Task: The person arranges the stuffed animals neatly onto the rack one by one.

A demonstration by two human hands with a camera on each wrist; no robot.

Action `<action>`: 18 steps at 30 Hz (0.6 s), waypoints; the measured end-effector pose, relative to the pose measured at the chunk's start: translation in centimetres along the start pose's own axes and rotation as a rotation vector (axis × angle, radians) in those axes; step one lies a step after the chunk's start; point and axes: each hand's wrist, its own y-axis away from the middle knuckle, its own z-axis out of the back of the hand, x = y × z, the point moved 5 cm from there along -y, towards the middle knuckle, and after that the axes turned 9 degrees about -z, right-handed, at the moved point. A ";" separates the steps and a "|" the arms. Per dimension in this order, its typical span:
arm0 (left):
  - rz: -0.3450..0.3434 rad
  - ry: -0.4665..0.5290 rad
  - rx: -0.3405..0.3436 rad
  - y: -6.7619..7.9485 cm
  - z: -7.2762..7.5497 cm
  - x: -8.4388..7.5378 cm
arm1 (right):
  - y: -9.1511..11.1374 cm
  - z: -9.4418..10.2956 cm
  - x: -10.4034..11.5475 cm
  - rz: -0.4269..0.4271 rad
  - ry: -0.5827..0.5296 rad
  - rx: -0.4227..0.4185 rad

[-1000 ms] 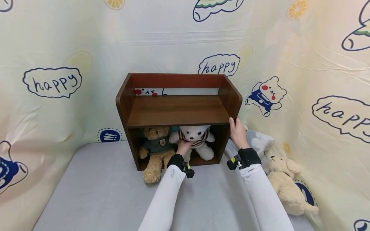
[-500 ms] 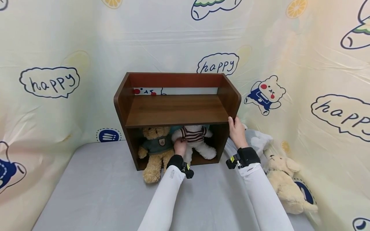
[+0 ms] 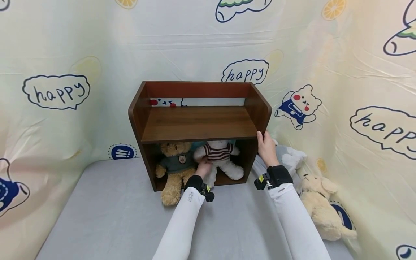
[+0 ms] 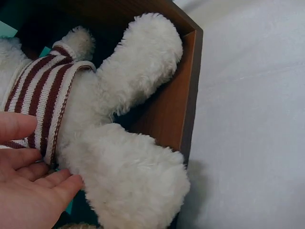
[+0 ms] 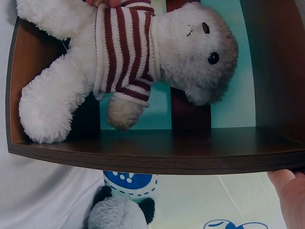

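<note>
A white teddy bear (image 3: 220, 153) in a striped sweater (image 5: 125, 47) sits in the lower compartment of a brown wooden shelf (image 3: 199, 124). In the head view the shelf board hides most of its head. My left hand (image 3: 203, 168) is at the bear's side; the left wrist view shows its fingers (image 4: 64, 188) loosely extended by the sweater hem, thumb apart from them. To the left, a tan teddy bear (image 3: 175, 169) in a green sweater sits with one leg past the shelf's front. My right hand (image 3: 267, 150) grips the shelf's right side panel.
A cream plush dog (image 3: 320, 206) lies at the right on the grey-covered surface (image 3: 110, 213). A grey and white plush (image 3: 290, 157) is behind my right hand. Printed fabric (image 3: 182, 43) hangs behind the shelf and on both sides.
The white bear has gone up and back, so its face has slipped behind the shelf board. My left hand has let go of its front and drawn slightly down. My right hand stays put.
</note>
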 end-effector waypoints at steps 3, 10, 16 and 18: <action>0.008 -0.024 0.011 0.4 0.8 -0.6 | -0.1 -0.1 -0.1 -0.004 -0.010 0.004; -0.072 -0.014 0.022 1.1 3.4 -2.8 | 0.0 0.0 -0.1 0.021 -0.005 -0.020; -0.115 0.035 0.116 4.7 6.2 -9.6 | 0.0 -0.1 -0.2 0.014 -0.011 -0.010; -0.130 0.016 0.119 6.8 7.4 -12.9 | 0.0 -0.1 -0.2 0.014 -0.011 -0.011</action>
